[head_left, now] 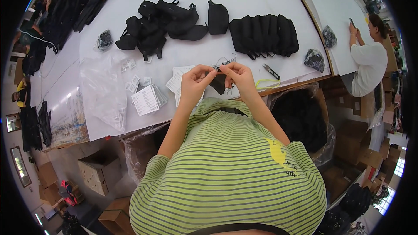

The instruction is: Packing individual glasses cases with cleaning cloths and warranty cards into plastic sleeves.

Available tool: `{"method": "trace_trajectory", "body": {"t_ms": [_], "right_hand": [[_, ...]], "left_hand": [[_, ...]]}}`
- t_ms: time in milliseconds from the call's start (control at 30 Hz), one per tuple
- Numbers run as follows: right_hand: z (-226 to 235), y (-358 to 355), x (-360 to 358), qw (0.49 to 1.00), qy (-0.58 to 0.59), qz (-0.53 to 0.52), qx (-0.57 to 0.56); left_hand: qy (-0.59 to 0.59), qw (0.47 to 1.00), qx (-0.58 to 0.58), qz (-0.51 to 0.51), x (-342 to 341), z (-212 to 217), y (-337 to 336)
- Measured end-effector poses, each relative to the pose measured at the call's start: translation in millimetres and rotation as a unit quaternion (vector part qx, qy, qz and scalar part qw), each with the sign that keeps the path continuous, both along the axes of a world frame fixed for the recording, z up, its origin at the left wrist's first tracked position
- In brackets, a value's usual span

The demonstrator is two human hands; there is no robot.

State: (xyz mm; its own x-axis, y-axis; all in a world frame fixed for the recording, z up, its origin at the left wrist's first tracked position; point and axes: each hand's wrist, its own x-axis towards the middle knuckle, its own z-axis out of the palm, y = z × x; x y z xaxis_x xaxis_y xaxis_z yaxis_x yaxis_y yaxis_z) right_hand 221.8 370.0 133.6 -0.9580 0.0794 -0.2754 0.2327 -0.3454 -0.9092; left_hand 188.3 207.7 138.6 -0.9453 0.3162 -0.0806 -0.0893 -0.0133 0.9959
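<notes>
Close to the table's near edge, my left hand [197, 81] and my right hand [240, 77] meet with fingertips pinched. Between them is a small tangle of thin dark strings [226, 59], its loose ends sticking up. Just below the fingers a small black fabric piece [217, 85] shows, partly hidden by my right hand. Printed white tags [175, 80] lie beside my left hand, and a stack of white label cards [146, 100] sits further left. Thread snips [271, 71] with dark handles rest right of my right hand, near a yellow-green cord [265, 83].
Black fabric pouches lie in a loose pile [150, 26] and a neat row [263, 35] beyond my hands. A clear plastic bag [102, 91] covers the left side. Small bagged bundles [314, 60] sit at right. Below the edge stands an open lined box [300, 117]. Another person [370, 56] is at right.
</notes>
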Motion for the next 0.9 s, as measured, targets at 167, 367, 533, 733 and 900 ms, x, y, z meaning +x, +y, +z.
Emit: {"method": "trace_trajectory", "body": {"t_ms": [167,367,533,733,900], "right_hand": [[-0.3,4.0,-1.7,0.997,0.029,0.029,0.070],[4.0,6.8,0.7,0.995,0.041,0.086,0.030],[0.5,25.1,-7.0,0.983,0.035,0.142,0.109],[-41.2,18.9,-21.0,0.874,0.053,0.221,0.430],[-79.4,4.5,-20.2,0.721,0.068,0.299,0.622]], "left_hand": [[0.032,0.998,-0.046,-0.031,-1.1,2.3,-3.5],[-0.008,0.996,0.041,-0.073,-7.8,-10.1,-5.2],[-0.033,0.992,0.030,-0.122,-3.7,-10.1,-4.4],[0.064,0.934,-0.203,-0.288,28.5,10.8,22.2],[0.136,0.910,-0.199,-0.338,38.6,4.5,25.7]]}}
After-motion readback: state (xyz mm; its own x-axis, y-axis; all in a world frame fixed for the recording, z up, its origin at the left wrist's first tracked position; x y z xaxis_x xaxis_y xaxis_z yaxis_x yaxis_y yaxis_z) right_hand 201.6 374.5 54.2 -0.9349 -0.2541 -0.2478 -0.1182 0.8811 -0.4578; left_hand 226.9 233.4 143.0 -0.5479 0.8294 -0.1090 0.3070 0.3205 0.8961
